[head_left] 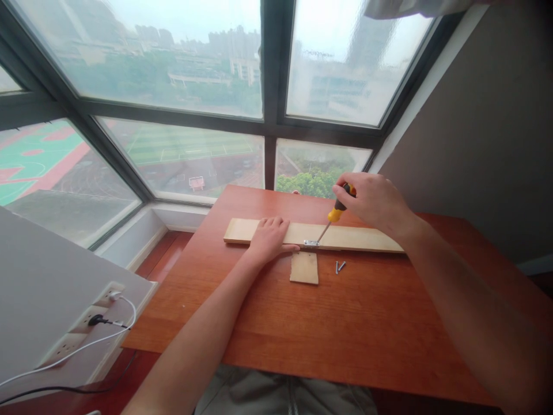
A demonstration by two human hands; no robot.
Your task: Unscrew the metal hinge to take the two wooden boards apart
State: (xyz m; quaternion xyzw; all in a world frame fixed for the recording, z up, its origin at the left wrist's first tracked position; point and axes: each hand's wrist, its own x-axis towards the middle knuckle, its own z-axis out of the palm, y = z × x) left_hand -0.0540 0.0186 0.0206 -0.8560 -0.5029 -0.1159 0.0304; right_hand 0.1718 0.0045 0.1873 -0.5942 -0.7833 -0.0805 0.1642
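A long pale wooden board (pixel 352 237) lies across the table. Near its front edge sits a small silver metal hinge (pixel 311 243). My right hand (pixel 374 199) is closed around the black and yellow handle of a screwdriver (pixel 334 215), which slants down so that its tip meets the right end of the hinge. Left of the hinge, my left hand (pixel 271 237) rests on the board, fingers over its top and thumb along the front edge. Just in front of the hinge lies a small square wood piece (pixel 304 268). Two loose screws (pixel 340 267) lie to its right.
The reddish-brown wooden table (pixel 268 323) stands against large windows (pixel 185 150). A grey wall (pixel 484 132) rises on the right. At lower left, wall sockets (pixel 88 318) hold plugs with a white cable (pixel 82 346) and a black one.
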